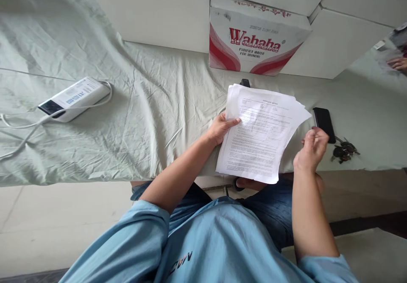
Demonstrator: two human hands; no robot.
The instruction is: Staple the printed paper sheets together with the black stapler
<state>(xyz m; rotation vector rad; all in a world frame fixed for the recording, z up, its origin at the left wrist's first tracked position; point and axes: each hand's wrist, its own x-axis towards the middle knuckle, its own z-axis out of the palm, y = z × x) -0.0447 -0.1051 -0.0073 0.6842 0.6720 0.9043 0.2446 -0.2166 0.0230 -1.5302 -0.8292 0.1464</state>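
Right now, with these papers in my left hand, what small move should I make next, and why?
I'd probably bring your right hand in to the right edge of the papers: only your left hand grips them, at the left edge, and the sheets fan unevenly at the top right, so both hands could steady them.

Paper stack [257, 136] is showing white, dark print lines. Tablecloth [143, 105] is reading pale green. Carton [256, 41] is showing white with red swooshes. Phone [323, 121] is showing black, shirt [222, 240] light blue, shorts [280, 208] dark blue.
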